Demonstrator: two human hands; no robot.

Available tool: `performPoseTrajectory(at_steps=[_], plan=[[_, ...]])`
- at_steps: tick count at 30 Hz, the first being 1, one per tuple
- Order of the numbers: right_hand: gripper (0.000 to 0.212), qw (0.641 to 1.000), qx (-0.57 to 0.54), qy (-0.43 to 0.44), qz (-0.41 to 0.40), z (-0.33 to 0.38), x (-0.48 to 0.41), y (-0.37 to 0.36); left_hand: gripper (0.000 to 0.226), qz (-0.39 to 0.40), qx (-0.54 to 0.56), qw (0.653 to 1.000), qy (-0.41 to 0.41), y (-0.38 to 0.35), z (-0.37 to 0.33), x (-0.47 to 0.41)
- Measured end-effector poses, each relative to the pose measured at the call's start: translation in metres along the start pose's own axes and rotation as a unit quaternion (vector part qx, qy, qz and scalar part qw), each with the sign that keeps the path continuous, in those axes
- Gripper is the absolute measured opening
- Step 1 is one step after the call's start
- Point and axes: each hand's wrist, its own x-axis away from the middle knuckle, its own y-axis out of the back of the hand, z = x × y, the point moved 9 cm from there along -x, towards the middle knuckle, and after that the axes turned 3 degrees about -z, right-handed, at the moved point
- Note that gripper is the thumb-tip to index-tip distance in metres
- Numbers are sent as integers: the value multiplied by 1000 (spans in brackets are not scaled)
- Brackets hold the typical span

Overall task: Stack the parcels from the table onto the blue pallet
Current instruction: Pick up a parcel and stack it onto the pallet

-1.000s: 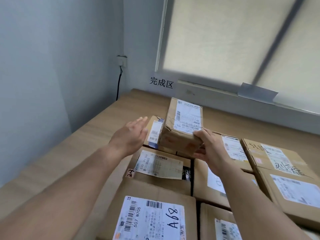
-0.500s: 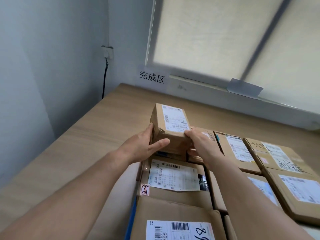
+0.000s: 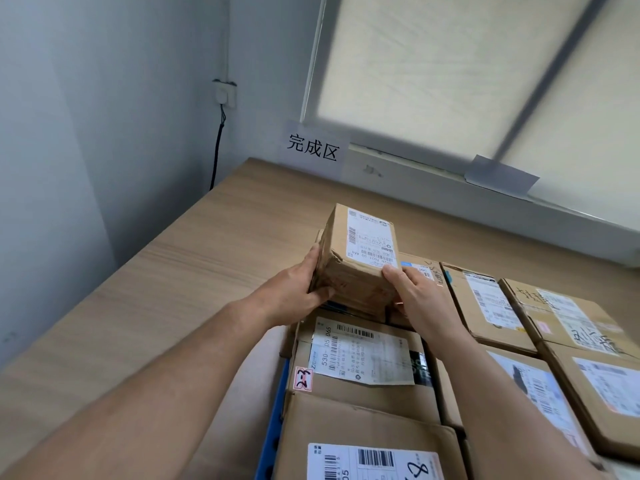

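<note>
Parcel (image 3: 360, 261) is gripped on opposite sides by left hand (image 3: 294, 292) and right hand (image 3: 420, 297), both curled round it, atop lower parcels (image 3: 363, 355) at the far-left corner of the blue pallet (image 3: 273, 424), apparently for squaring.

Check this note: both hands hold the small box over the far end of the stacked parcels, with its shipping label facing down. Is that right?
One detail is wrong. The head view shows the shipping label facing up, on top of the small box. The rest stands: the left hand and right hand both hold it over the far end of the stacked parcels.
</note>
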Motion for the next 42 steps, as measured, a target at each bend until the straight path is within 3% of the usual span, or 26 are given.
performPoseTrajectory(at_steps=[11,16,22,31,36,42], plan=[[44,999,12,-30,35,-2,-1,-3,81,-8,2,1000,-6,4,-5,4],[85,999,-8,-25,26,-3,2,6,92,-25,-12,1000,-6,10,-9,12],[49,998,58,27,-26,2,18,39,97,-107,-73,992,-10,33,-30,32],[48,966,225,96,-83,-9,70,110,86,-286,-206,933,-69,25,-119,91],[46,946,268,124,-131,-28,116,175,58,-309,-239,914,-111,-27,-192,117],[41,924,319,107,-181,-84,180,265,56,-260,-229,925,-156,-130,-274,132]])
